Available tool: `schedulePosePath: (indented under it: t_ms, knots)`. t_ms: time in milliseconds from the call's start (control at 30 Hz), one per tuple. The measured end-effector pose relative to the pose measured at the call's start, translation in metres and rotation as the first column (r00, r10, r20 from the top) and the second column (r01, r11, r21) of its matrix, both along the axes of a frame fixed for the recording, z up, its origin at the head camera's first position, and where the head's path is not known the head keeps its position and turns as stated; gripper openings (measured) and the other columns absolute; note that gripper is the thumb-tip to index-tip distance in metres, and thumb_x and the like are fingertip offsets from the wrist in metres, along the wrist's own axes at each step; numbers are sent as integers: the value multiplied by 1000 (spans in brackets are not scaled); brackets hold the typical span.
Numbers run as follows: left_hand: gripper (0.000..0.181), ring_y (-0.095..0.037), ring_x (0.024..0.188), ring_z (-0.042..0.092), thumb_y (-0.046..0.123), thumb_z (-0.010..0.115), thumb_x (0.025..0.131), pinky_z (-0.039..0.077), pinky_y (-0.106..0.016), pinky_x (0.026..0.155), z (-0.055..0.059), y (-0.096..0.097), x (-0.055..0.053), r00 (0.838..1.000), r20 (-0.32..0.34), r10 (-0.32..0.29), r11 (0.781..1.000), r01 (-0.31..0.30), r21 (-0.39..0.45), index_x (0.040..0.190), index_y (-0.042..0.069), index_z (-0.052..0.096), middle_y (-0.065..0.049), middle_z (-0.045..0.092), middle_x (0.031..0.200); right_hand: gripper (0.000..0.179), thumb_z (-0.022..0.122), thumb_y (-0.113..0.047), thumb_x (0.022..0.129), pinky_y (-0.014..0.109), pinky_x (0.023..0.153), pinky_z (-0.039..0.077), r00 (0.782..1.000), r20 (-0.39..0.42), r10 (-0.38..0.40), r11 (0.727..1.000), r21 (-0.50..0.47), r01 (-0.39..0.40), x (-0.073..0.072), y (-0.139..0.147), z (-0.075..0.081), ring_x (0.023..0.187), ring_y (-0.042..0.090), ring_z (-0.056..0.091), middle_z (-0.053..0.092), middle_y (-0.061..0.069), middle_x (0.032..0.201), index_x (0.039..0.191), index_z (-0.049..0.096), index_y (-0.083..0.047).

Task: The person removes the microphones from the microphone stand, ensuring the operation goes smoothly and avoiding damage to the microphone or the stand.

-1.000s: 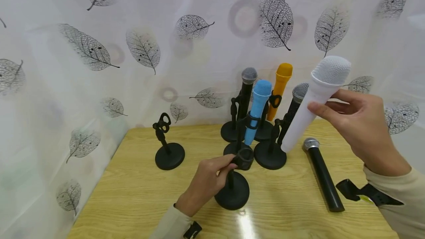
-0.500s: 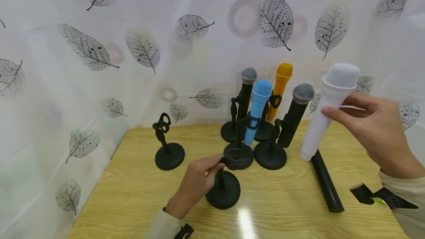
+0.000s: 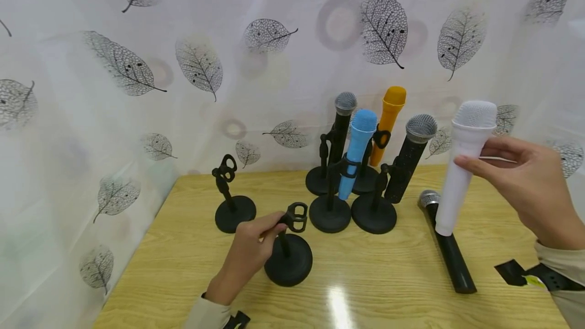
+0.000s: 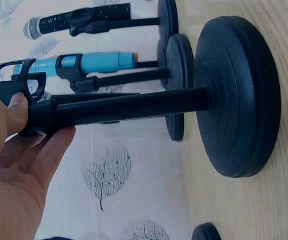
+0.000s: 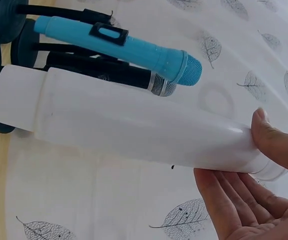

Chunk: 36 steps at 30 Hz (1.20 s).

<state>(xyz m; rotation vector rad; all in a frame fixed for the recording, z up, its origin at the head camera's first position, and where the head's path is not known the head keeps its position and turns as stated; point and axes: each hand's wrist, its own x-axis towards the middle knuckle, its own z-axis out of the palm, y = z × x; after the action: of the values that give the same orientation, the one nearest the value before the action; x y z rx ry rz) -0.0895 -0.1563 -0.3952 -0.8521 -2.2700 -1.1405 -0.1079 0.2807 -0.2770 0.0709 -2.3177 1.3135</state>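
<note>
My left hand (image 3: pixel 249 250) pinches a black microphone stand (image 3: pixel 289 263) just below its clip, at the front middle of the table. In the left wrist view the stand's round base (image 4: pixel 239 100) is close to the wood, and its clip (image 4: pixel 18 82) holds nothing. My right hand (image 3: pixel 525 182) grips a white microphone (image 3: pixel 461 176) near its head, mesh end up, over the right side of the table. In the right wrist view thumb and fingers lie on opposite sides of the white microphone's body (image 5: pixel 133 125).
Blue (image 3: pixel 356 151), orange (image 3: pixel 388 116) and black microphones (image 3: pixel 409 156) stand in clips at the back. Another stand (image 3: pixel 234 212) with a bare clip is at the left. A black microphone (image 3: pixel 452 258) lies on the table (image 3: pixel 375 278) at right. A leaf-patterned curtain (image 3: pixel 274 90) hangs behind.
My left hand has moved the stand leftward, away from the group of stands. My right hand has shifted right and down with the white microphone, which is now more upright.
</note>
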Motion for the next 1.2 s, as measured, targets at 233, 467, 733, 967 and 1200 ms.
schedulePosePath:
  t_ms: [233, 467, 733, 967, 1200]
  knots:
    - [29, -12, 84, 74, -7, 75, 86, 56, -15, 67, -2, -16, 3, 997, -33, 76, 997, -76, -17, 114, 1, 75, -8, 76, 105, 56, 81, -11, 88, 6, 67, 49, 1000, 23, -5, 1000, 10, 4, -2, 12, -9, 83, -16, 62, 62, -27, 97, 135, 57, 9]
    - [29, -10, 76, 72, -9, 75, 85, 53, -13, 61, 0, -29, 6, 990, -53, 128, 991, -129, -21, 113, -1, 75, -9, 76, 101, 51, 79, -11, 90, 8, 66, 51, 1000, 19, 11, 1000, 21, -11, -6, 23, -24, 83, -12, 63, 63, -26, 98, 132, 60, 11]
    - [31, -13, 77, 72, -10, 75, 84, 53, -13, 62, 0, -43, 9, 982, -60, 181, 983, -182, -23, 114, -2, 75, -11, 76, 104, 56, 76, -17, 93, 11, 64, 53, 997, 79, 4, 999, 46, -7, -11, 34, -38, 80, -13, 60, 58, -31, 97, 133, 55, 16]
    - [32, -16, 83, 74, -10, 75, 85, 55, -14, 65, 1, -56, 13, 973, -50, 223, 974, -225, -37, 116, -3, 74, -12, 75, 107, 60, 76, -21, 94, 13, 63, 54, 992, 127, 1, 999, 45, -6, -15, 43, -48, 78, -13, 60, 57, -32, 94, 134, 54, 17]
    - [31, -18, 81, 74, -10, 74, 85, 53, -13, 63, 2, -69, 17, 965, -55, 258, 965, -260, -36, 115, -3, 74, -12, 76, 106, 64, 75, -27, 94, 15, 62, 55, 981, 193, -2, 998, 60, -10, -20, 51, -58, 76, -11, 60, 56, -35, 89, 134, 54, 18]
